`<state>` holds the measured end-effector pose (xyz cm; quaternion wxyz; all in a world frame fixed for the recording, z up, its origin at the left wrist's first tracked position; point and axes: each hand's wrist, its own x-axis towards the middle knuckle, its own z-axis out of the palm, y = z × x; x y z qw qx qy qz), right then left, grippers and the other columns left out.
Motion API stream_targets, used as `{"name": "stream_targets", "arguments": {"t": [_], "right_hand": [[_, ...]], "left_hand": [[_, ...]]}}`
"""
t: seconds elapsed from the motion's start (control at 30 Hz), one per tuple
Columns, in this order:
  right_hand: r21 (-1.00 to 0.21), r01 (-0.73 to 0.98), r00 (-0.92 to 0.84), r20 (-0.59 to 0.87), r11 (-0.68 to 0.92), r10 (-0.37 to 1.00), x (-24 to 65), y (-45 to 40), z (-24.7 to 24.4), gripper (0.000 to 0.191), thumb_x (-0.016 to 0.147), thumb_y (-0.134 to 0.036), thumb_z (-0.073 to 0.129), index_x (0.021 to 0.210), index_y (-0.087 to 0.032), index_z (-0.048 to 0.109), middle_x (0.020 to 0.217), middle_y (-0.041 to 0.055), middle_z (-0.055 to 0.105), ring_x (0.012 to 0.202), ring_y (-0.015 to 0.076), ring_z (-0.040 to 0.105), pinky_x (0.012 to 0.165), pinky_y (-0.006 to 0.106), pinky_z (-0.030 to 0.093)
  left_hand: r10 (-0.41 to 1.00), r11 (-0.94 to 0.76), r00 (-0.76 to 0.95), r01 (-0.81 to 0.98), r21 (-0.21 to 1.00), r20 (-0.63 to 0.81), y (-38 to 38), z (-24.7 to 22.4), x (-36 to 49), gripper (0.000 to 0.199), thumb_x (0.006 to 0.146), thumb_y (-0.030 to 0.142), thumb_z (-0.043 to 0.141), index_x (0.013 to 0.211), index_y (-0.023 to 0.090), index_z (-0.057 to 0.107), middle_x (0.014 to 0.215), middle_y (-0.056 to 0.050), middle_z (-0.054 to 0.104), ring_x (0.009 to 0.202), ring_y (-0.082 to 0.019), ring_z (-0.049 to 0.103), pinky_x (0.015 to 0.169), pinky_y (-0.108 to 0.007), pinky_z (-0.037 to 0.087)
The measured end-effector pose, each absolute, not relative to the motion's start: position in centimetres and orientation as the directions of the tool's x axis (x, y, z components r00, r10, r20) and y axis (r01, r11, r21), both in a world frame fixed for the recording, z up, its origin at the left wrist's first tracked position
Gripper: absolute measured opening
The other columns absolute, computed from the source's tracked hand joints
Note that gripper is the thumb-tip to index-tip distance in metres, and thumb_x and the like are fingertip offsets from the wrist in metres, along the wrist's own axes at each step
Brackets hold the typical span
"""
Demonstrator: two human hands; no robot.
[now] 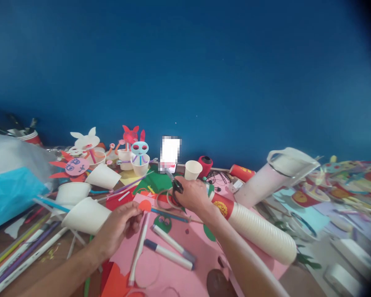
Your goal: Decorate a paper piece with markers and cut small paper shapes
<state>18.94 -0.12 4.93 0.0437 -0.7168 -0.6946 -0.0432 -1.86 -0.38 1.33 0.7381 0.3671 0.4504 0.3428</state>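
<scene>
Between the thumb and fingertips of my left hand (128, 218) is a small orange paper circle (145, 206). My right hand (193, 194) is closed around black-handled scissors (177, 186), their blades pointing up and away to the left. Below the hands, pink paper (179, 239) covers the table, and two markers (170, 254) lie across it. A green paper face (163, 223) rests beside the markers. Behind the right hand stands a white paper cup (193, 169). The palm side of my right hand is hidden.
Paper cup figures (140, 154) stand at the back left, with tipped white cups (86, 215) nearer. A long stack of cups (259, 233) lies beside my right forearm. A white pitcher (266, 177) is at right. A blue wall (185, 74) closes off the back.
</scene>
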Motion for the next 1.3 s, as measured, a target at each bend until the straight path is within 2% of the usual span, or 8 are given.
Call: {"name": "stream_targets", "arguments": {"t": [0.13,0.27,0.43,0.67,0.83,0.97,1.3], "right_hand": [[-0.016,1.0,0.023,0.152,-0.021,0.988,19.3,-2.2,4.2,0.025,0.078,-0.04,0.044,0.097,-0.027,0.055,0.072,0.0027,0.067,0.07,0.0216,0.06,0.062,0.028,0.033],[-0.086,0.996,0.029,0.215,-0.011,0.976,19.5,-5.5,2.3,0.028,0.077,-0.037,0.047,0.104,-0.03,0.055,0.067,0.0003,0.067,0.065,0.0207,0.059,0.062,0.027,0.032],[-0.176,0.981,-0.026,0.298,0.081,0.954,19.9,-7.9,0.4,0.04,0.075,-0.028,0.051,0.115,-0.026,0.049,0.07,0.0006,0.067,0.065,0.0189,0.058,0.066,0.027,0.032],[-0.204,0.949,-0.147,0.391,0.241,0.909,19.9,-8.3,-0.5,0.042,0.076,-0.027,0.051,0.117,-0.021,0.047,0.07,0.0025,0.066,0.064,0.0182,0.057,0.068,0.029,0.029],[-0.18,0.958,-0.166,0.291,0.224,0.942,19.8,-8.2,-0.2,0.038,0.072,-0.02,0.05,0.11,-0.023,0.051,0.07,0.002,0.066,0.062,0.0171,0.057,0.067,0.029,0.027],[-0.148,0.967,-0.169,0.233,0.207,0.958,19.8,-8.2,0.5,0.044,0.071,-0.019,0.05,0.113,-0.027,0.049,0.069,0.0008,0.065,0.064,0.0185,0.057,0.064,0.029,0.026],[-0.17,0.972,-0.157,0.029,0.16,0.987,20.2,-8.7,2.5,0.045,0.075,-0.025,0.047,0.119,-0.032,0.043,0.086,0.0014,0.065,0.077,0.0207,0.059,0.065,0.027,0.032]], "left_hand": [[0.85,0.425,0.382,-0.09,0.901,-0.363,-0.9,1.2,-1.8,0.018,0.068,0.026,0.055,0.056,0.016,0.046,0.047,0.004,0.046,0.041,-0.006,0.039,0.04,-0.018,0.025],[0.855,0.387,0.384,-0.023,0.922,-0.349,-1.2,1.0,-1.8,0.014,0.069,0.025,0.054,0.06,0.016,0.048,0.049,0.003,0.048,0.041,-0.006,0.039,0.041,-0.017,0.026],[0.855,0.352,0.394,0.035,0.935,-0.337,-1.4,0.7,-1.5,0.015,0.068,0.025,0.054,0.058,0.016,0.047,0.045,0.004,0.046,0.038,-0.005,0.036,0.039,-0.017,0.024],[0.858,0.286,0.423,0.075,0.955,-0.29,-1.2,-0.5,-1.7,0.015,0.073,0.026,0.048,0.062,0.017,0.045,0.047,0.005,0.044,0.039,-0.005,0.036,0.04,-0.017,0.022],[0.848,0.272,0.448,0.088,0.958,-0.282,-1.1,-0.6,-1.8,0.015,0.073,0.025,0.046,0.061,0.017,0.044,0.048,0.005,0.046,0.04,-0.005,0.036,0.04,-0.017,0.023],[0.85,0.276,0.447,0.077,0.958,-0.281,-1.2,-0.2,-1.8,0.012,0.072,0.024,0.048,0.064,0.016,0.048,0.048,0.005,0.045,0.04,-0.005,0.037,0.039,-0.017,0.025],[0.852,0.262,0.448,0.086,0.961,-0.272,-1.4,0.1,-1.7,0.011,0.072,0.022,0.048,0.063,0.016,0.049,0.049,0.004,0.047,0.042,-0.006,0.04,0.041,-0.017,0.028]]}}
